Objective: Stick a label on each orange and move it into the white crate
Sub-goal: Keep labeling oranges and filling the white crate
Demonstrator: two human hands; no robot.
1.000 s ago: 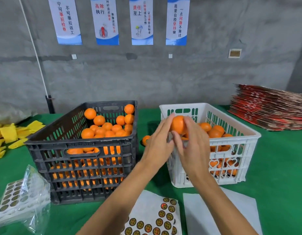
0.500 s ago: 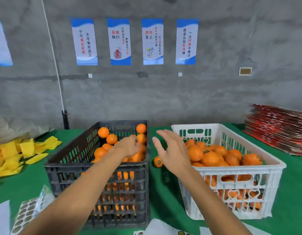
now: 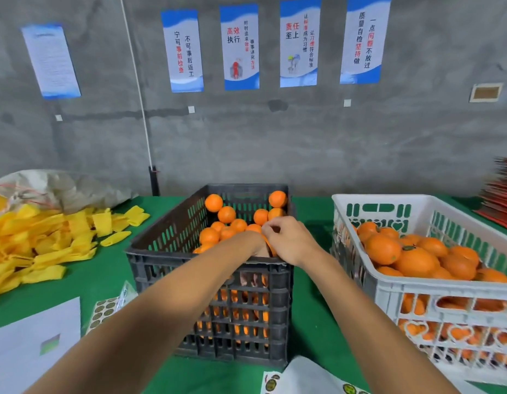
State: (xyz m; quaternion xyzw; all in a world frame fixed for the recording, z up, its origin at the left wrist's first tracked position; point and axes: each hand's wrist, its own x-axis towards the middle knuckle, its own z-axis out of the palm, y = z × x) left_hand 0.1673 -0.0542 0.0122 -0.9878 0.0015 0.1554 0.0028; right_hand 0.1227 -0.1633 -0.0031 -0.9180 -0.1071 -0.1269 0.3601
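Fingers of right hand [image 3: 289, 240] curled on an orange [image 3: 270, 247] in black crate [image 3: 167, 237]; left hand hidden inside, grip can't tell.

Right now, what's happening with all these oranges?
A person is sorting oranges on a green table. Both hands are in the black crate: the right hand is on an orange near its front edge, while the left hand is mostly hidden behind the right. The white crate beside it is already heaped with oranges. Label sheets lie in front.
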